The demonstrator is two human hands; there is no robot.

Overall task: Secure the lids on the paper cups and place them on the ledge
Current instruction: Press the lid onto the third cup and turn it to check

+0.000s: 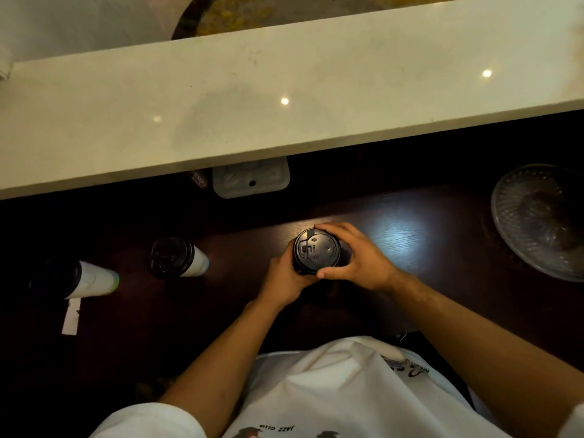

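So right now there's one paper cup [317, 281] standing upright on the dark wood surface [442, 235], pretty much dead centre and close to the person's body, with a black lid [317, 251] sitting on top. The left hand [286, 279] is wrapped around the cup wall from the near-left side, and the right hand [357, 259] has its fingers [331, 230] curled over the far edge of the lid with the thumb on the near edge, so both hands are clamped on it. My read on handling: paper cups like this are light and the walls give if you squeeze, so I'd hold it high up near the rolled rim where it's stiffest, and push down around the lid's outer edge rather than its middle. Can't tell if there's liquid in it. If there is, it could slosh or pop the lid on the lift. Two more lidded cups, one [178, 257] just to the left and another [79, 279] further left, are also on the surface. The pale ledge [284, 128] runs across behind it all and none of the cups are up there yet. There's also a glass dish [537, 216] off to the right, well apart.
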